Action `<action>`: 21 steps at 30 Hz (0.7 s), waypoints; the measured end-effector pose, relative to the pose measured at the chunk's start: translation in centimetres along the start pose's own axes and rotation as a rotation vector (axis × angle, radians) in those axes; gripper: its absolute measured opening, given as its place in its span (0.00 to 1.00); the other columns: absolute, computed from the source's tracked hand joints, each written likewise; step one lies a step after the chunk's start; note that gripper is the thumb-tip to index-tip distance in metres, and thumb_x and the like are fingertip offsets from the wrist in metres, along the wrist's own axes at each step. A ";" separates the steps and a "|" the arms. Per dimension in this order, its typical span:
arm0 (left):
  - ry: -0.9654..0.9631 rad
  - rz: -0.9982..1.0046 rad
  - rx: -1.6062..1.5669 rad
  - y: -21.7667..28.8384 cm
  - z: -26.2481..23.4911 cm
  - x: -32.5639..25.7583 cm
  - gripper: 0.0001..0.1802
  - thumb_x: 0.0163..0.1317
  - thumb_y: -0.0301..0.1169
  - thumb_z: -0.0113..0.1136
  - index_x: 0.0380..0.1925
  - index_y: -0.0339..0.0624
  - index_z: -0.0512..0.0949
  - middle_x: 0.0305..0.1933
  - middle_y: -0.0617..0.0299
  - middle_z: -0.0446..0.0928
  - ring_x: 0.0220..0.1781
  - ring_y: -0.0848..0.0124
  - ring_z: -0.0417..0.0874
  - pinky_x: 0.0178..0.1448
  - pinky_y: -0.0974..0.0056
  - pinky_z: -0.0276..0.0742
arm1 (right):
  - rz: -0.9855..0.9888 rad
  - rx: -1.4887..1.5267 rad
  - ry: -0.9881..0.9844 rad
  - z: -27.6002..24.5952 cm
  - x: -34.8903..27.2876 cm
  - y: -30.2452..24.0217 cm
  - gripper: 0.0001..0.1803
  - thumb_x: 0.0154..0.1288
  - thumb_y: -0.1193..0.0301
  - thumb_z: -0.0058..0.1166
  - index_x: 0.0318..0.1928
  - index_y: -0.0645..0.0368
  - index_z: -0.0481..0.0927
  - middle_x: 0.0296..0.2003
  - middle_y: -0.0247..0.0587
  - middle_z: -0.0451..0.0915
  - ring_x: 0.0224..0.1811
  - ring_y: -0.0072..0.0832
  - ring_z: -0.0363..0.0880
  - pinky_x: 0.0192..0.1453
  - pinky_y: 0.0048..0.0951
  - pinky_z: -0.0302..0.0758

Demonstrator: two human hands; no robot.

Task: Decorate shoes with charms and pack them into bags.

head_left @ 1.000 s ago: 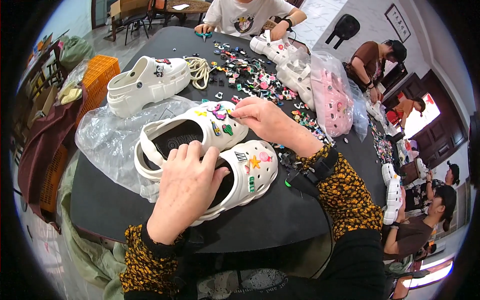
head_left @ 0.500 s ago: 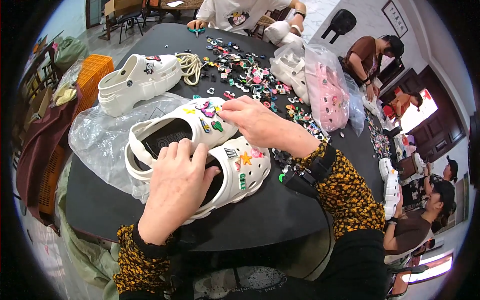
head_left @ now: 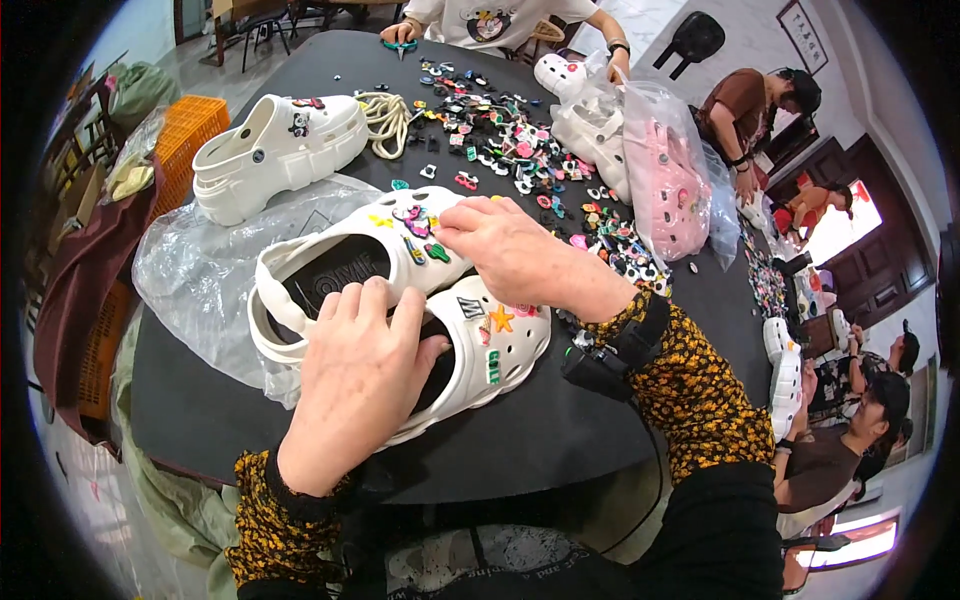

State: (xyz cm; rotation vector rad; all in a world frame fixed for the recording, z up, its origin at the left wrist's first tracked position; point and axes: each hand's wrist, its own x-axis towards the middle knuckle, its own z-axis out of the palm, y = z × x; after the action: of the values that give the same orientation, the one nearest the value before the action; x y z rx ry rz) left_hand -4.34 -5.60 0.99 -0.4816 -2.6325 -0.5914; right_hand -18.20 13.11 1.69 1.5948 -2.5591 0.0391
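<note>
A pair of white clogs lies side by side before me. The far clog [head_left: 340, 232] carries several colourful charms, including a green cactus and a purple one. On the near clog [head_left: 520, 350] are an orange starfish charm [head_left: 502, 319], a green lettered one and others. My left hand [head_left: 362, 375] lies over the clogs' openings, its thumb inside the near one and its fingers curled over the edges between them. At the far clog's toe, my right hand [head_left: 525, 255] has its fingertips pinched together against the upper, over a small charm mostly hidden by them.
Another white clog [head_left: 280, 150] stands far left beside a cord bundle [head_left: 385, 122]. Loose charms [head_left: 510, 140] cover the table's middle. Bagged pink clogs [head_left: 668, 190] stand to the right. Clear plastic [head_left: 190, 280] lies under my pair. A person [head_left: 490, 25] sits opposite; others work at right.
My right hand stays at the far clog's toe, its fingers shifted slightly. My left hand hardly moves. Across the table, the other person's hand and a white clog have shifted.
</note>
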 end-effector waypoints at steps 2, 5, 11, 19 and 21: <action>0.000 0.002 -0.001 0.1 0.0 0.0 0.20 0.48 0.31 0.68 0.41 0.39 0.73 0.38 0.54 0.70 0.43 0.55 0.73 0.47 0.54 0.69 | -0.008 0.014 0.010 0.1 0.0 0.1 0.18 0.50 0.79 0.52 0.46 0.62 0.78 0.49 0.41 0.75 0.59 0.37 0.69 0.59 0.40 0.66; -0.007 0.000 -0.002 0.1 0.1 0.1 0.20 0.48 0.31 0.69 0.41 0.39 0.73 0.39 0.54 0.70 0.43 0.55 0.73 0.47 0.54 0.69 | -0.015 0.019 0.009 0.4 0.0 0.0 0.18 0.50 0.79 0.52 0.45 0.62 0.78 0.49 0.41 0.75 0.59 0.37 0.69 0.58 0.41 0.66; 0.011 0.022 0.014 0.1 0.0 0.2 0.19 0.50 0.29 0.67 0.42 0.39 0.74 0.38 0.53 0.72 0.43 0.54 0.74 0.47 0.54 0.70 | 0.014 -0.028 -0.078 0.3 1.2 -0.2 0.16 0.52 0.78 0.51 0.44 0.61 0.80 0.47 0.41 0.76 0.57 0.36 0.71 0.58 0.40 0.66; 0.084 0.001 0.018 -0.2 0.8 -0.1 0.15 0.53 0.31 0.65 0.41 0.40 0.75 0.37 0.53 0.73 0.43 0.53 0.75 0.47 0.53 0.71 | 0.170 0.184 -0.009 -1.8 1.5 1.2 0.16 0.54 0.79 0.47 0.42 0.59 0.84 0.45 0.45 0.81 0.51 0.40 0.77 0.57 0.37 0.71; 0.083 0.009 0.024 0.1 0.9 0.0 0.15 0.53 0.31 0.65 0.40 0.39 0.75 0.37 0.53 0.73 0.43 0.53 0.75 0.47 0.53 0.71 | 0.187 0.462 0.208 -0.8 0.6 2.5 0.16 0.55 0.81 0.46 0.42 0.62 0.84 0.39 0.48 0.84 0.43 0.40 0.83 0.50 0.34 0.77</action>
State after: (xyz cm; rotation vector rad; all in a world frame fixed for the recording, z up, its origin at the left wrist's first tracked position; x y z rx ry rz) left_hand -4.55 -5.09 0.28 -0.4515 -2.5551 -0.5636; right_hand -20.66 13.76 2.70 1.3701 -2.6442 0.8209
